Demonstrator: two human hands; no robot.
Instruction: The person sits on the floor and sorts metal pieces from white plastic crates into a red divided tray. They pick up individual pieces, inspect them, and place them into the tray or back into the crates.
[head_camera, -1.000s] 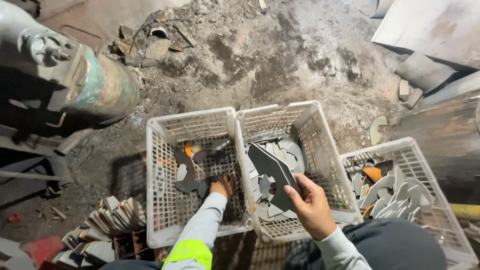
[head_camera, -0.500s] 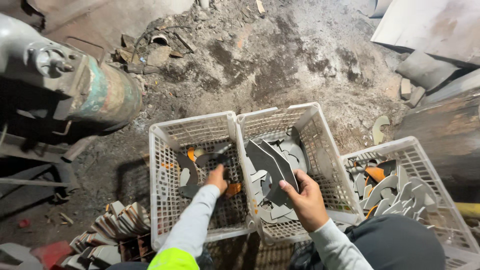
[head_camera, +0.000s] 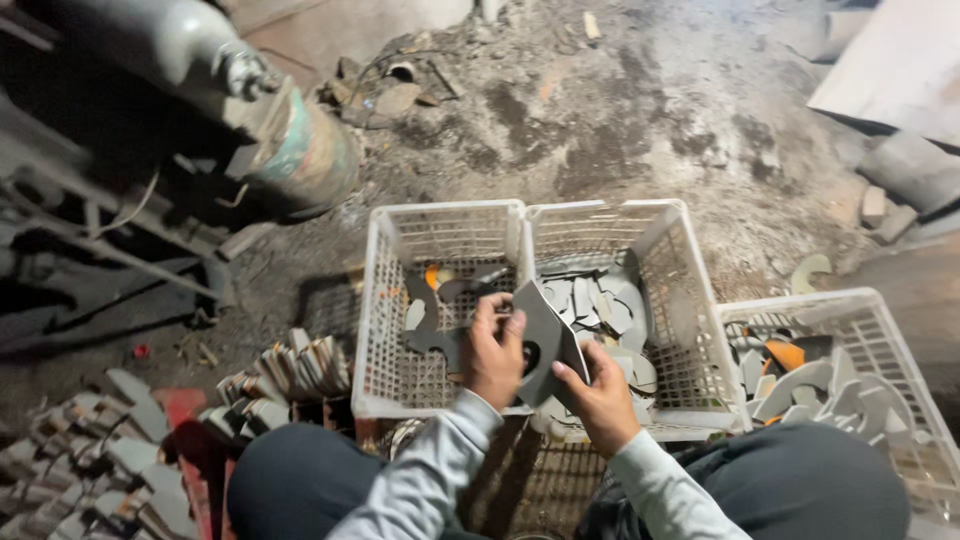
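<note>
You are holding a flat, dark grey, angular sheet-metal cutout (head_camera: 545, 335) between both hands, above the seam where two white plastic lattice crates meet. Your left hand (head_camera: 493, 348) is gripping its left edge, fingers curled closed over the top of the plate; your right hand (head_camera: 600, 392) is pinching its lower right edge, thumb and fingers closed on the metal. The plate is tilting, its long axis running from upper left, near your left fingers, down to lower right at your right thumb. It is sitting between your hands, so both are on it; the left is higher and nearer the left crate (head_camera: 385, 310), the right lower and nearer the middle crate (head_camera: 690, 290).

Counting: you are working over three white crates, the third (head_camera: 895, 350) lying to your right and holding grey curved offcuts and one orange piece. One plate is in your hands. The loose cutouts in each crate are overlapping, so I cannot count them exactly. Stacks of grey pieces (head_camera: 290, 370) are lying on the dirty floor (head_camera: 620, 130) to your left, near a grey-green cylinder (head_camera: 290, 150).
</note>
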